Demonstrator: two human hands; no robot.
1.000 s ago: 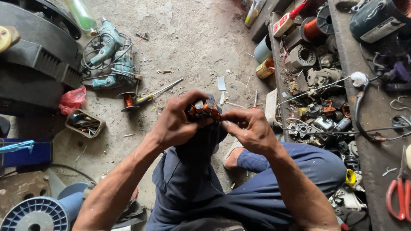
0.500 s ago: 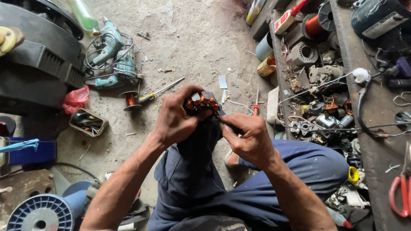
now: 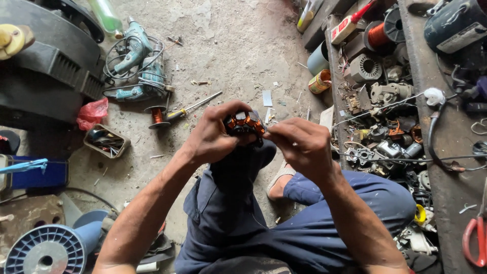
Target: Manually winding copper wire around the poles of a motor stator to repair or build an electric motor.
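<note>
Both hands grip a small black motor stator wound with copper-coloured wire coils (image 3: 244,123), held above the person's raised knee. The left hand (image 3: 210,137) wraps its side; the right hand (image 3: 299,144) pinches at its right edge. A crumpled red plastic bag (image 3: 92,113) lies on the floor far left of the hands. A yellow-labelled round tin (image 3: 319,81) stands up right of them.

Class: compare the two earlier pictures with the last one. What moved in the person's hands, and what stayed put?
The right hand drew in to the copper-wound stator, fingertips now at its edge. The left hand kept gripping it over the knee. The drill and screwdriver on the floor stayed put.
</note>
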